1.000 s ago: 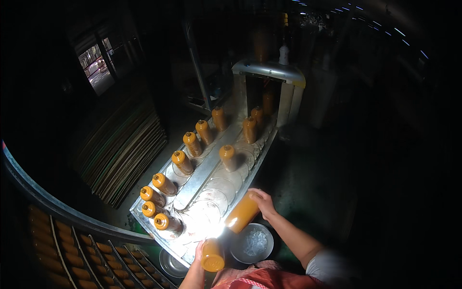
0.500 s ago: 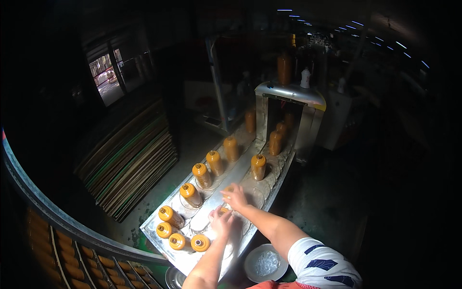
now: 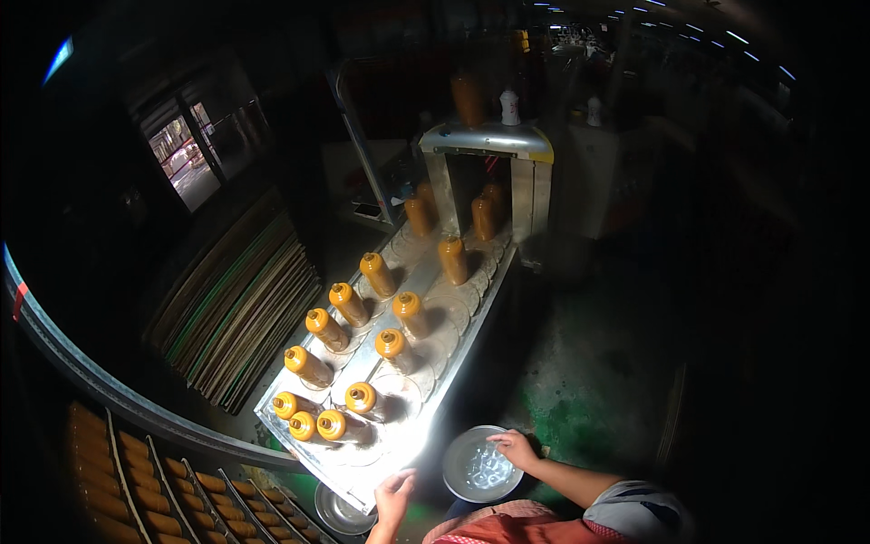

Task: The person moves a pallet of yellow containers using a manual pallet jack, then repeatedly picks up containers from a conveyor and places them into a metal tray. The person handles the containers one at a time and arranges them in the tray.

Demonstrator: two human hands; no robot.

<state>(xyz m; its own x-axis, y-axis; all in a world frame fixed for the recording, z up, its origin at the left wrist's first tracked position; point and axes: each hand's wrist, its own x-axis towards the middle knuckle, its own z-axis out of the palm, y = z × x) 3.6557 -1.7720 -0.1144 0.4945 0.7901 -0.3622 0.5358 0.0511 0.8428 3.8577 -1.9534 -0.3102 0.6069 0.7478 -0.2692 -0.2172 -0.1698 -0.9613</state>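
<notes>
L hand (image 3: 394, 494) is by the near end of the long silver metal desk (image 3: 390, 451), fingers loosely bent; can't tell if it touches the edge or pinches anything. R hand (image 3: 517, 450) is over the R side of a round grey metal bowl (image 3: 457, 458) w/ small clear shiny pieces (image 3: 489, 471) in it, fingers bent toward them; can't tell if they pinch a pc. or hang just above. Bowl is just R of the desk's near end.

Glossy orange-brown cylindrical bottles (image 3: 410, 315) w/ rounded shoulders & small dark necks stand on the desk, rows on both sides of a flat metal strip (image 3: 366, 360), some close together at the near L end. Others are back by a silver metal arch (image 3: 485, 140), white plastic-looking bottle (image 3: 510, 109) on top. 2nd round metal bowl (image 3: 333, 515) sits low by the desk's near L corner. Stack of thin flat boards (image 3: 231, 313) is L of desk.
</notes>
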